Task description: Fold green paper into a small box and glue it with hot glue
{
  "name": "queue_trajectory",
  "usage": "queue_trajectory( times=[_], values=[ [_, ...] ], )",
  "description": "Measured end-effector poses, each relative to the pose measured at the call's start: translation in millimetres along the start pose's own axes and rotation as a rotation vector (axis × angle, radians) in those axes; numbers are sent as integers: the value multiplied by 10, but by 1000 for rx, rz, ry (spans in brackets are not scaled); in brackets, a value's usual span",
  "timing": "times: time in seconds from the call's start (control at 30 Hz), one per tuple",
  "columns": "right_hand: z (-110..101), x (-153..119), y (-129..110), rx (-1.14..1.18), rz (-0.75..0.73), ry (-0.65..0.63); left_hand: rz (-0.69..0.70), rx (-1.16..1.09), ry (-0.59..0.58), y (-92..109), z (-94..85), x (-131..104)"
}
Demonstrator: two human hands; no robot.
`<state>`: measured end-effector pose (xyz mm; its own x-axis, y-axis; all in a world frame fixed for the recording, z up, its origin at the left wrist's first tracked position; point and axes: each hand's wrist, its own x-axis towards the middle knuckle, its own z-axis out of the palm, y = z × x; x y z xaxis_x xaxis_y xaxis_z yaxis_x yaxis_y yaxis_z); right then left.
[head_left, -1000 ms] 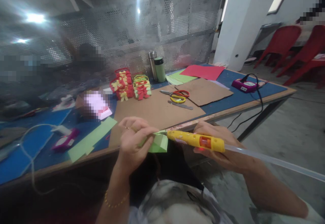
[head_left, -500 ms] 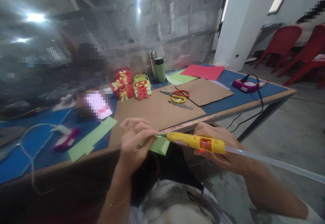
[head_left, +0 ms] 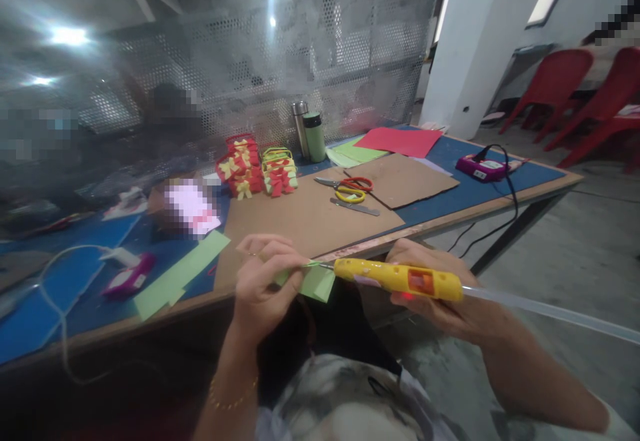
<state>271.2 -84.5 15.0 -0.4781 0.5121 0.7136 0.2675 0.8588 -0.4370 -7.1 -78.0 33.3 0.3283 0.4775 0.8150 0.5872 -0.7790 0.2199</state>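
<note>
Now: our left hand (head_left: 260, 281) pinches the folded green paper piece (head_left: 315, 282), fingers clamped on it, just off the table edge (head_left: 400, 234) | our right hand (head_left: 440, 294) grips the yellow glue gun (head_left: 397, 277), fingers wrapped round it, nozzle touching the paper | scissors (head_left: 350, 189) lie on cardboard (head_left: 300, 217) beyond.

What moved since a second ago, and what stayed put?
The right hand slid the yellow glue gun a little to the right, its tip still at the folded green paper. The left hand kept pinching that paper but tilted it slightly lower. Nothing was picked up or let go. The scissors and paper lanterns on the table stayed put.
</note>
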Motion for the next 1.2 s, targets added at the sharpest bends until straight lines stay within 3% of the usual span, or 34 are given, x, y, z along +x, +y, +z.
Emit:
queue_trajectory(
  times=[0.23,0.4,0.57,0.73,0.93,1.13,1.2],
  values=[
    [0,-10,26,129,58,57,-206,-139,-29,-14,4,-9],
    [21,-42,121,102,137,69,-499,-309,-26,-39,21,-5],
    [85,-99,334,28,224,189,-789,-476,48,-38,75,-2],
    [120,-76,512,98,329,174,-930,-596,144,12,117,50],
    [48,-22,969,-108,452,262,-1063,-716,55,-6,95,82],
    [-302,154,1587,-567,483,302,-1083,-790,87,9,99,134],
    [-419,220,1788,-669,435,252,-1057,-807,73,13,97,150]
  ],
)
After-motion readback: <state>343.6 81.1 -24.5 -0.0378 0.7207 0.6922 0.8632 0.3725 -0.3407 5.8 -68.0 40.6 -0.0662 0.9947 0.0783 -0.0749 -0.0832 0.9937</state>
